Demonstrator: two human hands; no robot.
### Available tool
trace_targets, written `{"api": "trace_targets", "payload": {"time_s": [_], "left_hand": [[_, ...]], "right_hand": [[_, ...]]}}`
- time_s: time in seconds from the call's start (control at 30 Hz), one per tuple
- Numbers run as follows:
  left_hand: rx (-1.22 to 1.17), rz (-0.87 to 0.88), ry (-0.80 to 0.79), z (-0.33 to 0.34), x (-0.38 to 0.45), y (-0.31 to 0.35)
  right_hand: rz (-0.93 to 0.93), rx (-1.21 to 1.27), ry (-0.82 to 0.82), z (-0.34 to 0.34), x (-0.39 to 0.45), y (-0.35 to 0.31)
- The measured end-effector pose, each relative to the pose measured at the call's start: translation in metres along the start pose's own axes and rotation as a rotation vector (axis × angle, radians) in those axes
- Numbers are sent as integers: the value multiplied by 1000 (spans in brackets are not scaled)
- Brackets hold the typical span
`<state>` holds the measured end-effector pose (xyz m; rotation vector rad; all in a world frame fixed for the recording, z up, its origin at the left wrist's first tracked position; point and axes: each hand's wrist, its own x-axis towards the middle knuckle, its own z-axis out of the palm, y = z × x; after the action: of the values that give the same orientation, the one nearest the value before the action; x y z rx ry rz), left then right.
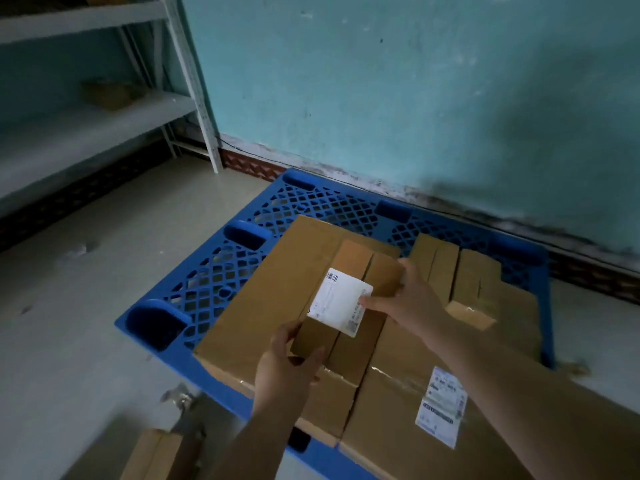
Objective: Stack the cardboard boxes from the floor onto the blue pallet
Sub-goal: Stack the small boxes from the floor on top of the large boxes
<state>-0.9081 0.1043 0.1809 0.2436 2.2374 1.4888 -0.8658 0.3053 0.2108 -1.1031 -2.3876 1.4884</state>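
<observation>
Both bare forearms reach forward from bottom edge. Left grip: thumb and fingers pinch near end of box. Right grip: thumb flat on top, fingers curled over far end.

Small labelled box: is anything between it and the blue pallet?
Yes. A large flat box lies directly under the small labelled box, which the left hand and right hand hold. Bare blue pallet shows only beyond it and to the left.
</observation>
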Motion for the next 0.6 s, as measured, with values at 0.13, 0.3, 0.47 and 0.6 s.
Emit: {"api": "trace_targets", "payload": {"time_s": [0.13,0.3,0.47,0.6], "left_hand": [[41,4,-10,37,65,16],[57,-18,-27,84,143,22],[107,-32,-69,122,205,11],[118,-51,-84,148,232,-7]], "right_hand": [[-15,-70,-5,-24,72,5],[-52,-296,39,-42,157,20],[0,-457,62,-42,227,48],[28,-506,49,-37,263,76]]}}
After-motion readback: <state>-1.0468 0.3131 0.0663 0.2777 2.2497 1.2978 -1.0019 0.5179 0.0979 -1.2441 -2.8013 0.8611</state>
